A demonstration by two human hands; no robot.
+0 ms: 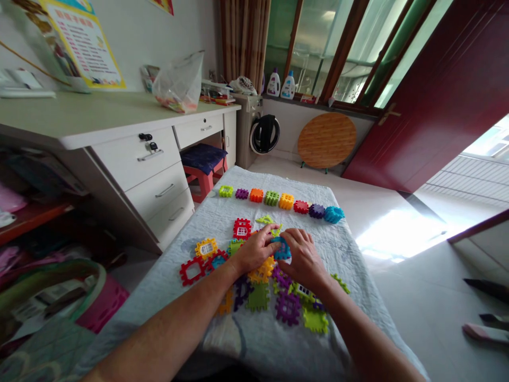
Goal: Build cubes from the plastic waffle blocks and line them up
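Observation:
Between my two hands is a blue interlocking toy block piece [282, 249], held above the pile. My left hand [256, 249] pinches it from the left, and my right hand [304, 254] grips its right side, hiding part of it. Loose notched panels lie below and around: a red window panel [242, 228], a yellow one [205, 248], a red frame [192, 271], a green square [258, 297], a purple panel [288, 307] and a lime panel [315, 319]. Under my left hand, an orange-yellow panel [261, 271] is partly covered.
Across the far end of the cloth-covered table [234, 345] runs a row of assembled cubes, from a lime cube [226, 191] to a blue one [334, 214]. A white desk [135, 114] stands left, a pink basket [99, 305] lower left, and a red door [421, 95] right.

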